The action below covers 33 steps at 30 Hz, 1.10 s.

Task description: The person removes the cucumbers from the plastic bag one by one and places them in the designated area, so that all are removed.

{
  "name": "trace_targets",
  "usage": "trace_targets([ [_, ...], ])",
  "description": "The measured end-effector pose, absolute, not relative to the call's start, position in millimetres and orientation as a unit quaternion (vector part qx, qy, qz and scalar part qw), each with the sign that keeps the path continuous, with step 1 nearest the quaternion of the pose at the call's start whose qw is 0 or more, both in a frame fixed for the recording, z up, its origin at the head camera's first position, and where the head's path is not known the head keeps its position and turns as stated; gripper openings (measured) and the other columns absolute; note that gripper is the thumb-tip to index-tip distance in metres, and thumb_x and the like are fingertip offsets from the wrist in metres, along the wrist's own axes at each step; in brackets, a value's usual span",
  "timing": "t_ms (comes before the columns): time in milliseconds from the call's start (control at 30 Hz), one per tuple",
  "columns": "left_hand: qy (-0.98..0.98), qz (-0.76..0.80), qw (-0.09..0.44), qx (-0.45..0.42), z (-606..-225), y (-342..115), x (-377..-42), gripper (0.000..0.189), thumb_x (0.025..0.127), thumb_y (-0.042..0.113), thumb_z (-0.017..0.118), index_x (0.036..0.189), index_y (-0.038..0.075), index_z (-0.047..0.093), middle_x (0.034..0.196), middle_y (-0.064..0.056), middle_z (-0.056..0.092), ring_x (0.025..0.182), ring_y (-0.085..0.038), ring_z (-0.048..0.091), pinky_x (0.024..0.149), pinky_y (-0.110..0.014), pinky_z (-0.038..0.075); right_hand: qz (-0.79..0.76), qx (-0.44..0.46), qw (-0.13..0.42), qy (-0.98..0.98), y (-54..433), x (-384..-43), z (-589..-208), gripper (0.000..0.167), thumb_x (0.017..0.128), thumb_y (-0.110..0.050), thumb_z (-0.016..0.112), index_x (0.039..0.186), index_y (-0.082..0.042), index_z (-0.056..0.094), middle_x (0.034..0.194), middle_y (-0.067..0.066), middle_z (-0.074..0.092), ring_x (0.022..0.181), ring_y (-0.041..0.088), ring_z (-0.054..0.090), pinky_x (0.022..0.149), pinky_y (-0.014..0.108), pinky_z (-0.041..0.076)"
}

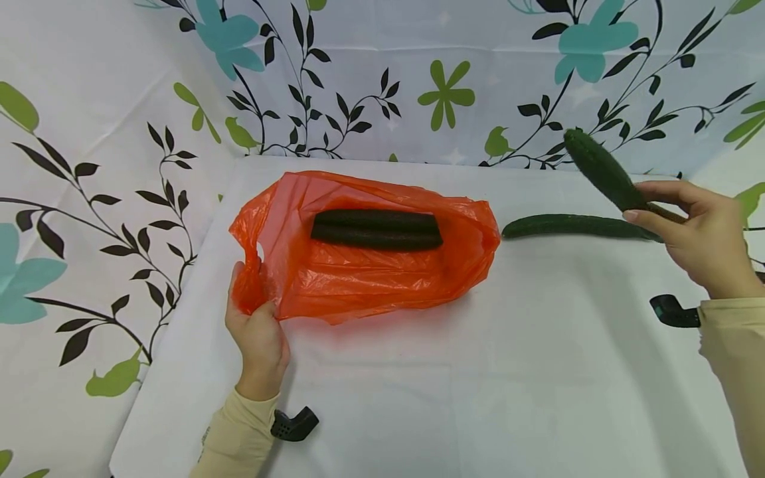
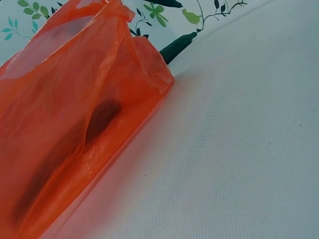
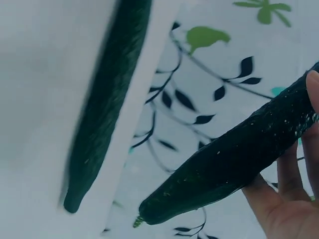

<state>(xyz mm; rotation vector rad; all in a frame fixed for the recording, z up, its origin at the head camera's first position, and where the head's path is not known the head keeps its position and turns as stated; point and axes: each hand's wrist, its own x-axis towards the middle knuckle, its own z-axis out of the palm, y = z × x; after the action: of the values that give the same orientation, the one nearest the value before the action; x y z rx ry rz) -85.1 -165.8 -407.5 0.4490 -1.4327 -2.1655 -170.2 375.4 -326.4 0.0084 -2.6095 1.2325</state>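
An orange-red plastic bag lies with its mouth spread, and two dark green cucumbers rest side by side inside it. My left hand grips the bag's bunched left end. Above the table at the right, my right hand holds a cucumber near one end, tilted with its far end up and to the left. Another cucumber lies on the table just right of the bag, partly hidden behind the right hand. The right wrist view shows the fingers around the held cucumber and the lying cucumber apart from it.
The table has a white cover. Behind and to the left hangs a white cloth printed with leaves, flowers and birds. Each wrist carries a small black device.
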Motion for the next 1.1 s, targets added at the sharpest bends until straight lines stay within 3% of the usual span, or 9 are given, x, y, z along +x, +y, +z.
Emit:
trace_targets([
  [233,-0.527,-0.795,0.249,0.168,-408.0,-166.2,-83.8,0.082,0.085,-0.026,0.037,0.158,0.013,0.033,0.151,-0.007,0.040,0.135,-0.027,0.042,0.104,-0.036,0.048,0.276,0.057,0.100,-0.954,390.9,-171.3,-357.3,0.040,0.091,-0.009,0.076,0.129,-0.013,0.069,0.130,0.011,0.060,0.108,-0.001,0.049,0.084,-0.002,0.034],
  [300,-0.524,-0.797,0.250,0.167,-408.1,-166.4,-83.8,0.084,0.084,-0.027,0.036,0.158,0.012,0.032,0.150,-0.007,0.041,0.135,-0.027,0.042,0.104,-0.036,0.048,0.270,0.072,0.095,-0.955,394.9,-172.1,-365.9,0.039,0.089,-0.009,0.077,0.127,-0.013,0.070,0.127,0.012,0.061,0.106,-0.005,0.047,0.080,-0.002,0.032],
  [400,-0.525,-0.796,0.251,0.165,-408.4,-166.7,-83.9,0.084,0.084,-0.027,0.035,0.158,0.012,0.031,0.151,-0.007,0.041,0.135,-0.028,0.042,0.105,-0.036,0.047,0.262,0.095,0.096,-0.956,399.3,-173.5,-377.3,0.038,0.087,-0.005,0.078,0.124,-0.012,0.071,0.123,0.012,0.063,0.110,0.002,0.049,0.084,0.000,0.030],
  [467,-0.525,-0.796,0.252,0.164,-408.7,-166.8,-84.0,0.084,0.084,-0.027,0.034,0.158,0.011,0.031,0.151,-0.007,0.040,0.135,-0.028,0.041,0.105,-0.036,0.047,0.245,0.112,0.095,-0.958,401.4,-175.0,-383.3,0.038,0.087,-0.001,0.078,0.123,-0.011,0.071,0.123,0.014,0.063,0.116,0.015,0.053,0.100,0.012,0.038],
  [533,-0.526,-0.795,0.252,0.164,-408.9,-166.9,-84.1,0.084,0.084,-0.027,0.035,0.158,0.011,0.031,0.151,-0.007,0.040,0.136,-0.027,0.041,0.105,-0.036,0.047,0.227,0.124,0.091,-0.962,402.8,-176.9,-388.3,0.039,0.086,0.002,0.077,0.123,-0.009,0.070,0.123,0.016,0.063,0.118,0.034,0.055,0.108,0.035,0.043],
  [633,-0.527,-0.795,0.252,0.165,-409.2,-166.9,-84.2,0.084,0.084,-0.027,0.035,0.158,0.011,0.031,0.151,-0.007,0.040,0.136,-0.028,0.041,0.105,-0.036,0.047,0.211,0.137,0.080,-0.964,404.9,-180.2,-394.8,0.040,0.085,0.005,0.076,0.122,-0.008,0.069,0.123,0.020,0.062,0.116,0.046,0.054,0.097,0.066,0.042],
  [1100,-0.525,-0.795,0.245,0.181,-409.4,-171.0,-81.7,0.086,0.082,-0.028,0.034,0.158,0.011,0.032,0.153,-0.003,0.040,0.137,-0.025,0.040,0.105,-0.032,0.046,0.207,0.132,0.023,-0.969,407.6,-194.3,-421.1,0.037,0.085,0.003,0.077,0.120,-0.006,0.070,0.130,0.024,0.058,0.124,0.054,0.047,0.100,0.070,0.037],
])
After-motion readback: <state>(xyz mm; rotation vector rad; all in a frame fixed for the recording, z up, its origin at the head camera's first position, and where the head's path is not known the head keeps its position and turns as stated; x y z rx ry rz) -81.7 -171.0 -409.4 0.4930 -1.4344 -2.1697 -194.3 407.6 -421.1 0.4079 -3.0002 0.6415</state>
